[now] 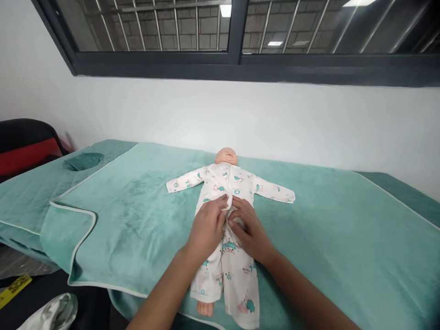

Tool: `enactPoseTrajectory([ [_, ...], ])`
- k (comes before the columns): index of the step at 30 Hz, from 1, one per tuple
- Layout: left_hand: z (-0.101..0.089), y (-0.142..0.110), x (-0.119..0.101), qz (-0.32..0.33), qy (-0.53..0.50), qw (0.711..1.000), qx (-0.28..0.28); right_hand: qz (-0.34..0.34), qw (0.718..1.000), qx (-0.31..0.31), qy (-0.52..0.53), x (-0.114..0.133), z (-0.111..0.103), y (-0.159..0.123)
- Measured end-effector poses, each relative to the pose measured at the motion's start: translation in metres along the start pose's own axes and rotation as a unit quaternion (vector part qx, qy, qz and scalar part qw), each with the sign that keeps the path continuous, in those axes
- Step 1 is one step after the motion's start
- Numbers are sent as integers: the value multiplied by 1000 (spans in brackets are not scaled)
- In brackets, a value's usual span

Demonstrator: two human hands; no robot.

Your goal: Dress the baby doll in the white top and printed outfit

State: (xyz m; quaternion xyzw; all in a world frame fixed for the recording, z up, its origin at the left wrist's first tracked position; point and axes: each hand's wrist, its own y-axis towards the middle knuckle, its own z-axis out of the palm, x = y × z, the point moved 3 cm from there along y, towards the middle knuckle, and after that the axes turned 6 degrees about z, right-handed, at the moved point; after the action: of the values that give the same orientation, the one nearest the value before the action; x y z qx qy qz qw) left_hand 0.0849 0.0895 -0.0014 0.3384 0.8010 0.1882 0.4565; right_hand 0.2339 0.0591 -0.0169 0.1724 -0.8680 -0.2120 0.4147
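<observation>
Doll: a baby doll (226,156) in a printed white outfit (237,181) is laid on its back across a green-covered bed (137,206), its head near the wall (275,123).
Left hand: the white fabric is pinched at the waist between the fingers of the left hand (209,224).
Right hand: the same waist is touched by the bent fingers of the right hand (249,229); whether cloth is gripped cannot be told.
Foot: one foot (205,308) is exposed.

Doll (237,179) is lying on blanket (326,220); wall (172,110) is running behind, window (237,68) sitting in it. Chair (29,153) is standing left, cloth bundle (55,311) lying front left.
</observation>
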Motion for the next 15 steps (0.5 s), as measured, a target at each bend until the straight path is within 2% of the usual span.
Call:
enactPoseTrajectory([
  [2, 7, -13, 0, 29, 20, 999, 11, 24, 997, -28, 63, -3, -3, -3],
  [4, 8, -22, 2, 22, 33, 999, 7, 74, 990, -73, 95, -7, -6, -4],
  [6, 9, -25, 2, 20, 45, 999, 18, 102, 985, -114, 75, -7, -9, 0],
  [9, 9, -25, 1, 29, 54, 997, 43, 83, 988, -131, -24, 0, -9, 21],
  [12, 10, -24, 1, 27, 57, 997, 50, 69, 981, -82, -162, 8, -1, 59],
  [15, 12, -24, 1, 31, 70, 995, 60, 74, 951, 10, -300, 13, 14, 102],
])
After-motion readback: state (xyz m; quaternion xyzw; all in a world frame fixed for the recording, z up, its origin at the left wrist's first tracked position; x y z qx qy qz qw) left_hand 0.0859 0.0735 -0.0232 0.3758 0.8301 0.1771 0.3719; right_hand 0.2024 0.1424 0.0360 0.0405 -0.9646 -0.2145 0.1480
